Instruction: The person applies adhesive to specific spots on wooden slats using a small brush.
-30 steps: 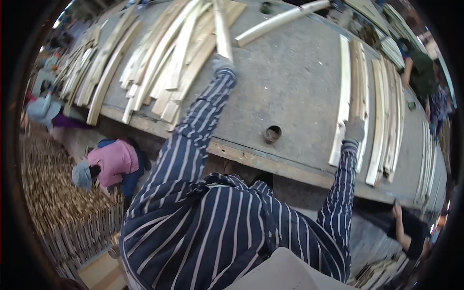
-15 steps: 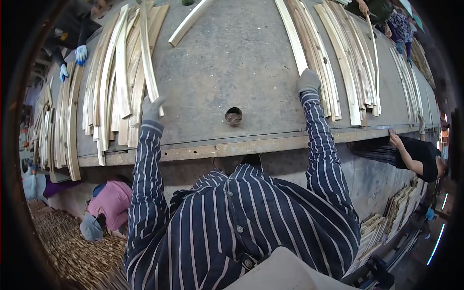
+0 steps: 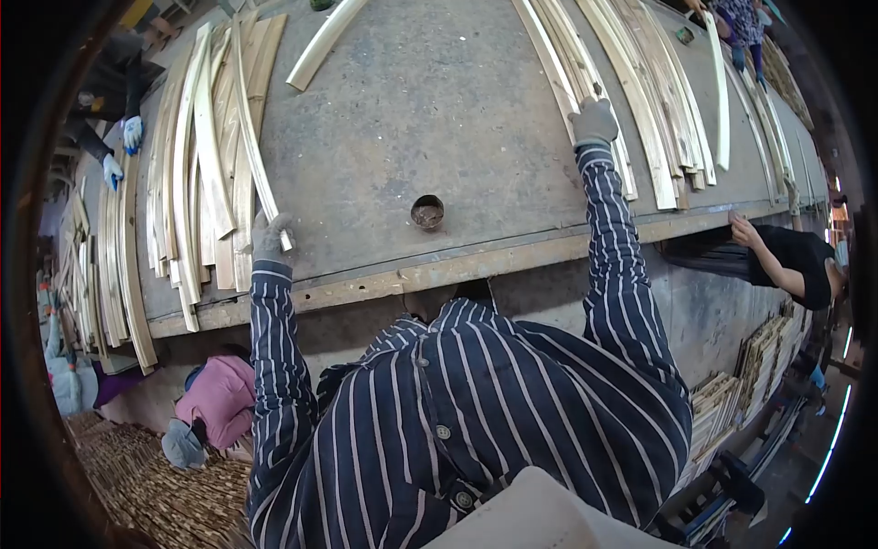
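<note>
My left hand (image 3: 271,236), in a grey glove, is closed around the near end of a long, narrow wooden strip (image 3: 252,146) at the left pile's edge. The strip's tip pokes out past my fingers. Across the table, my right hand (image 3: 594,122), gloved the same way, has its fingers curled over the strips of the right pile (image 3: 558,69); it grips a wooden strip (image 3: 615,128) there, though the fingertips are partly hidden. Between my hands a small round dark container (image 3: 427,212) sits on the grey tabletop (image 3: 412,119).
A lone strip (image 3: 322,46) lies at the far side. More strips (image 3: 654,110) are laid out to the right. Blue-and-white gloved hands (image 3: 133,134) of a co-worker show at far left. One person in pink (image 3: 219,401) bends below the table; another, in black (image 3: 786,261), is at right.
The view has shifted slightly. My left hand has come nearer the table edge with its strip. My right hand has moved off the pile's left strip onto strips further right.
</note>
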Available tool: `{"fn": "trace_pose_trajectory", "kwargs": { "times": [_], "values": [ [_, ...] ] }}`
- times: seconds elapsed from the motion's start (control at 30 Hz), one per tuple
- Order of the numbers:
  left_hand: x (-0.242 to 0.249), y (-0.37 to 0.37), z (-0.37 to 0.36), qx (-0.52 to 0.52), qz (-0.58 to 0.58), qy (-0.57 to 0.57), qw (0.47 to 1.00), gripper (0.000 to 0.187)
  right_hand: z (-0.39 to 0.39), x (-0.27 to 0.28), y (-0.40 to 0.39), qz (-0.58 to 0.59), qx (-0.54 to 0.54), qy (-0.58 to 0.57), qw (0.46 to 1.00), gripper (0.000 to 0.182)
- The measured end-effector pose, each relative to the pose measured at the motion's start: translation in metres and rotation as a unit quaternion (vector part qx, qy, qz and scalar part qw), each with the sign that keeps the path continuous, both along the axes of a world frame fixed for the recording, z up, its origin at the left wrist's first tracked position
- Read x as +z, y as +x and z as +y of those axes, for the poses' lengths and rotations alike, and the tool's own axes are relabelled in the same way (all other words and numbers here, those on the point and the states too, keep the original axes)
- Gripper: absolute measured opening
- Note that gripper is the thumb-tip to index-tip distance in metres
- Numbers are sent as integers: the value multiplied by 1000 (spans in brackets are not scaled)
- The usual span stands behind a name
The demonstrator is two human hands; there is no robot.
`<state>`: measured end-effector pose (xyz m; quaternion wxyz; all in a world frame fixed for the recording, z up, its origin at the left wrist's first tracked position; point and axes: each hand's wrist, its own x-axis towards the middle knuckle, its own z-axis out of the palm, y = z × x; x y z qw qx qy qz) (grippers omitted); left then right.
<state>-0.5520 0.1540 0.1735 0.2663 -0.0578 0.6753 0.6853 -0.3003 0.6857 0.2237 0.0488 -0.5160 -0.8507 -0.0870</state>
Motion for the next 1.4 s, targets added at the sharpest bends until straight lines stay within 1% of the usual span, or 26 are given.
{"fn": "trace_pose_trajectory", "kwargs": {
  "times": [0.07,0.1,0.13,0.2,0.23,0.33,0.37,0.43,0.5,0.53,0.57,0.6,0.67,0.7,0.8,0.9,0.97,1.03,1.07,1.13,1.17,1.23,1.27,1.33,1.37,1.4],
  "values": [
    [14,8,0,-17,9,-5,1000,30,19,-3,4,54,-26,-79,995,44],
    [14,8,-3,-19,7,-9,1000,28,28,-4,8,71,-17,-112,991,47],
    [9,4,-7,-23,4,-10,1000,28,35,-8,10,68,-20,-112,991,47],
    [-3,-2,-16,-50,17,-4,999,28,36,1,11,38,-9,-159,986,45],
    [-1,-1,-17,-53,22,-25,998,29,32,4,8,18,0,-143,990,39],
    [-6,0,-20,-49,26,-34,998,33,39,4,9,-8,17,-169,985,41],
    [-9,1,-20,-50,25,-34,998,33,46,-2,11,21,11,-174,985,38],
    [-17,1,-20,-51,80,-81,992,36,49,0,17,31,23,-194,980,37],
    [-22,2,-22,-57,82,-93,991,38,51,1,20,53,36,-224,973,34],
    [-23,2,-22,-64,87,-104,989,40,52,1,21,52,36,-225,972,34],
    [-27,6,-19,-59,124,-134,981,46,52,0,22,51,39,-220,973,34],
    [-29,9,-17,-60,123,-135,981,46,53,0,23,49,42,-215,974,33],
    [-22,20,-7,-23,106,-129,986,50,50,1,24,49,42,-211,975,32],
    [-15,27,-3,-23,110,-94,989,52,50,0,25,55,46,-211,975,32],
    [-16,34,2,-12,134,-133,982,52,54,-5,28,64,50,-217,973,33],
    [-17,41,3,5,134,-127,983,52,52,-5,30,65,49,-218,973,35],
    [-15,42,0,-11,129,-138,982,51,51,-3,30,60,47,-214,974,37],
    [-15,41,-4,-26,125,-149,981,51,45,1,26,21,37,-193,980,36],
    [-16,41,-7,-33,131,-143,980,50,37,4,24,20,37,-193,980,36],
    [-15,43,-10,-39,137,-136,980,50,17,11,20,-28,67,-114,991,35],
    [-14,45,-12,-35,127,-119,984,50,16,6,17,-28,68,-114,991,35],
    [-20,43,-17,-29,119,-101,987,50,16,-4,8,-90,46,-77,992,35],
    [-30,38,-23,-40,128,-99,986,49,18,-6,6,-89,46,-76,992,35],
    [-26,38,-23,-51,137,-98,984,49,18,-2,2,-107,24,-98,989,33],
    [-25,39,-24,-46,142,-78,986,45,19,2,3,-106,24,-98,989,33],
    [-21,41,-24,-41,147,-59,987,41,22,8,6,-108,42,-128,985,32]
  ]
}}
